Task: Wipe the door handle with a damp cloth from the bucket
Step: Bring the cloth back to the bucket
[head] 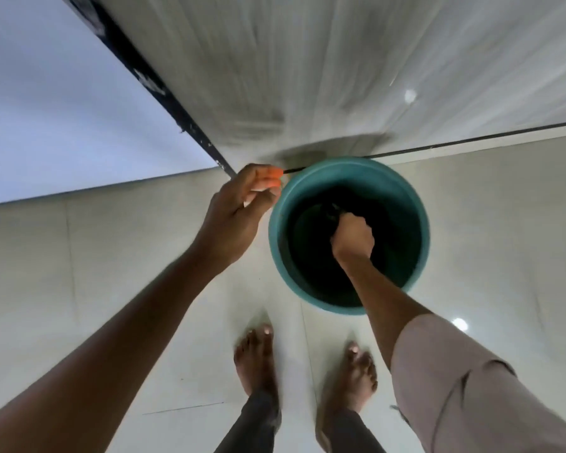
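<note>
Upper left of the frame is a plain pale bluish-white wall point(62, 103), and running diagonally down from the top is a dark, scuffed door edge or frame strip point(151, 83) with chipped paint. Right of that, filling the top middle and upper right, is a big whitish streaky panel point(340, 60), probably the door, too blurred to be sure. No handle shows anywhere.

The whole lower half is glossy cream floor tile point(79, 273) with thin grout lines and a couple of bright light reflections on the right side.

Left of centre, the left hand point(239, 214) is curled shut, pinching something small and orange point(270, 179) right beside the bucket's rim. Can't tell what the orange thing is, maybe a handle grip.

Middle right sits the round teal plastic bucket point(420, 220) on the floor, just below the dark gap under the panel. Its inside is really dark. The right hand point(353, 238) is down inside it, closed in a fist around a dark bunched-up cloth point(332, 212), which barely stands out from the dark interior.

Bottom centre: two bare feet point(258, 358) on the tile, dark trouser cuffs, and a beige sleeve point(455, 380) at lower right.
</note>
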